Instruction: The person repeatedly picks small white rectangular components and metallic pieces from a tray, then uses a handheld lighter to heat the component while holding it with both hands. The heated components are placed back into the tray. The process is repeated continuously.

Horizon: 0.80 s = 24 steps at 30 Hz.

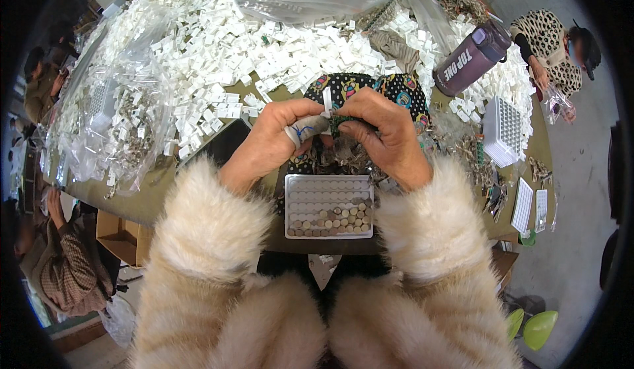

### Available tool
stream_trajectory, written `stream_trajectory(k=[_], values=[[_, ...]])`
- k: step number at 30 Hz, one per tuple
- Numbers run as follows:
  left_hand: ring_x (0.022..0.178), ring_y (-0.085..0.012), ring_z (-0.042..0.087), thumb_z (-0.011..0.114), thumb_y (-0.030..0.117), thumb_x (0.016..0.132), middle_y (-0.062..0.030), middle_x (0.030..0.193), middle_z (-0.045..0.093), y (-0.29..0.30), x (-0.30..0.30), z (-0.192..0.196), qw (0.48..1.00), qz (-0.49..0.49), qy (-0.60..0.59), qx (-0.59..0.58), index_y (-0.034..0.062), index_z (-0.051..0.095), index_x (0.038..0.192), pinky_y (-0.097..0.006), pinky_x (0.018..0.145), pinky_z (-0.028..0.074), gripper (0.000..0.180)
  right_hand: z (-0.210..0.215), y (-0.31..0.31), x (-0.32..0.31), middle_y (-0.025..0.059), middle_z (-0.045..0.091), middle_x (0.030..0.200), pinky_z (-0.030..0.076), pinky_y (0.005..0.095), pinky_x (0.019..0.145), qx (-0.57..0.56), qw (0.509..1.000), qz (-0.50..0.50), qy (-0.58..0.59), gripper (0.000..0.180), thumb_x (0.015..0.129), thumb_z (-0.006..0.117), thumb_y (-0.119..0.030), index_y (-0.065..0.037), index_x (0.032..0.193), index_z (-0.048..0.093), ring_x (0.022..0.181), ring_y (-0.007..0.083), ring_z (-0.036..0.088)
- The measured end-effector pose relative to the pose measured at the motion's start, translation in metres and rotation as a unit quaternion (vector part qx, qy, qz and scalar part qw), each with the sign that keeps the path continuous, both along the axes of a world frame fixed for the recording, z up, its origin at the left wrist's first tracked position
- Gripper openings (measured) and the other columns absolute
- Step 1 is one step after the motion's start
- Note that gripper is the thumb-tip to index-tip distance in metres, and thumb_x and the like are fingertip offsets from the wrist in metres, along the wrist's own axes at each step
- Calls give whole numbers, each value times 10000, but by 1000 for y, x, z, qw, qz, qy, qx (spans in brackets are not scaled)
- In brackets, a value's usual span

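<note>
White clip (pixel 327 101) pinched between both thumbs

I count one purple bottle (pixel 477 56) and two grid trays (pixel 329 206). The white plastic pieces (pixel 218 45) are beyond counting.

A small white plastic piece (pixel 327 102), upright, pinched against a small green part (pixel 341 121) above the grid tray (pixel 328 205).

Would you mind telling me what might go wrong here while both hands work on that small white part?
The small white part, pinched between the left hand and right hand, could slip into the loose pile below. The coin cell tray sits at the table edge; a fluffy sleeve might knock it off.
</note>
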State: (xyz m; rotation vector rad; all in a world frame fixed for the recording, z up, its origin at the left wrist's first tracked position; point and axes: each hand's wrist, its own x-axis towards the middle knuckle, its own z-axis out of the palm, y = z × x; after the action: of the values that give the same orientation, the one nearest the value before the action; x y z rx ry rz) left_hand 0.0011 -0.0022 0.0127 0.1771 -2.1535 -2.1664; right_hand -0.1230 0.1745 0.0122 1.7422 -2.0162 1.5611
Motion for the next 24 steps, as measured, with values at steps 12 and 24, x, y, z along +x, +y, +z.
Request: stream_trajectory(k=[12, 24], values=[[706, -39, 571, 676, 12, 915, 42, 798, 695, 7, -4, -13, 983, 92, 88, -135, 4, 752, 1031, -210, 599, 450, 139, -6, -10, 11, 103, 518, 761, 418, 391, 594, 6, 976, -106, 189, 35, 828, 643, -94, -64, 835, 626, 665, 325, 528], [591, -35, 470, 606, 69, 977, 43, 688, 600, 14, -3, -7, 991, 118, -47, -33, -3, 743, 959, -220, 523, 340, 156, -7, -15, 15, 55, 555, 819, 419, 373, 620, 22, 944, -141, 296, 103, 789, 644, -139, -60, 854, 643, 718, 236, 567]])
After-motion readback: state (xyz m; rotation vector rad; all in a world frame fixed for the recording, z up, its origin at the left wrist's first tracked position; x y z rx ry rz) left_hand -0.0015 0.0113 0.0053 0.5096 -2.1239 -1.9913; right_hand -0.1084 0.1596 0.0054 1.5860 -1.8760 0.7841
